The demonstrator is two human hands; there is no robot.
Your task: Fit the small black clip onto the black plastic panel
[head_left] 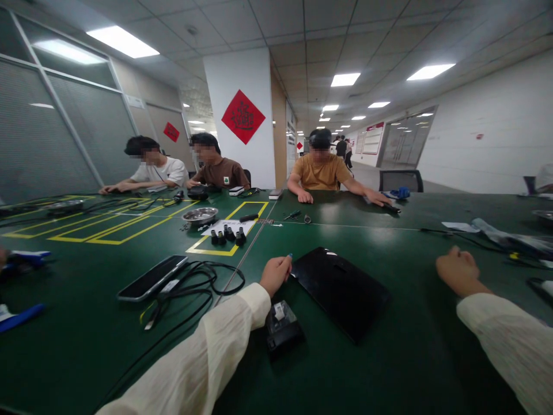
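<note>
My left hand is closed at the left corner of a glossy black panel, which lies flat on the green table. A small bluish tip pokes out above its fingers; what it belongs to is hidden. Just below that wrist sits a small black box-like device with a whitish label on top. Out to the right, my right hand is held with its fingers curled in, apart from the panel. Whatever it may hold does not show.
Left of my arm lie a dark phone-like device and a coiled black cable. Further off are several black cylindrical parts, a metal bowl and a screwdriver. Three people sit across the table; cables and plastic bags lie at right.
</note>
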